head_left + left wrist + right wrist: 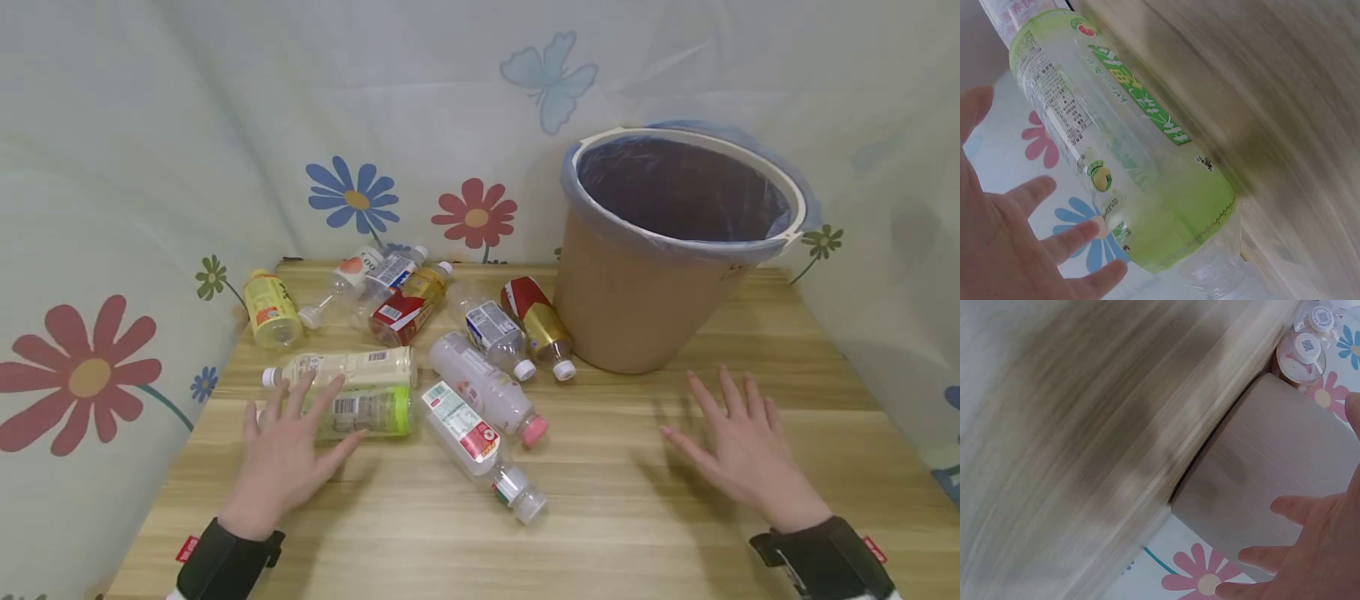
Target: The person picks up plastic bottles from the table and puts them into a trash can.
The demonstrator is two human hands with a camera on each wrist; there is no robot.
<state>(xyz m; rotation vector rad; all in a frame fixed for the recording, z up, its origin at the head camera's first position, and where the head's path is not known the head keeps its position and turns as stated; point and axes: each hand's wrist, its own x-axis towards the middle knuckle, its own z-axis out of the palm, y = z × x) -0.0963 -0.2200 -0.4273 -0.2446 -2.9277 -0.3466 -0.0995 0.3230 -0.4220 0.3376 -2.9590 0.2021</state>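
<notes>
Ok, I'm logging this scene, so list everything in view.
Yellow bottle: 1, yellow, left edge
Peach bottle: 1, white, back left
Gold bottles: 2, red and gold, back left, beside bin
Clear bottles: 2, blue-white labels, back left, centre
Pink-capped bottle: 1, whitish, centre
Front bottle: 1, red and white, centre
Cream bottle: 1, cream, centre left
Green bottle: 1, green, centre left
Bin: 1, brown, back right
Liner: 1, blue, in bin
Table: 1, pale wood, underneath
Backdrop: 1, white floral, behind
Wristbands: 2, black, wrists
Left hand: 1, bare, by green bottle
Right hand: 1, bare, before bin
</notes>
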